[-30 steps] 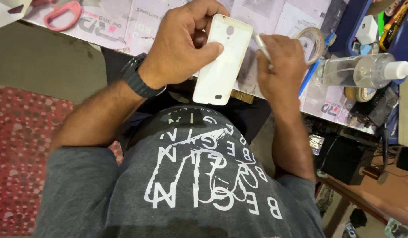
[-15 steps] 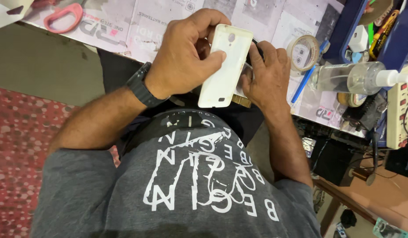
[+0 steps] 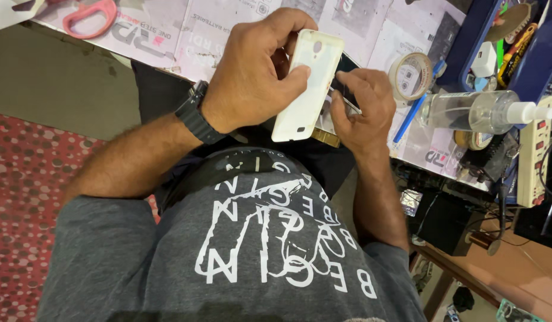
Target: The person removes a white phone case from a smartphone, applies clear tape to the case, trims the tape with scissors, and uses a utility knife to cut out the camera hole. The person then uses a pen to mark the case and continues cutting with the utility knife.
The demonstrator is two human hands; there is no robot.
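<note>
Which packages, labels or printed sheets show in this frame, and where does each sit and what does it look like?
Printed sheets: cover the tabletop, whitish-pink with dark print, creased.
Tape roll: right of the right hand, round, beige, small label inside the core.
Bottle: lying on its side at right, clear with white pump, pale label.
White box: in the blue tray, small, square.
Phone: held by both hands, only its white back shows; left hand grips it.
</note>
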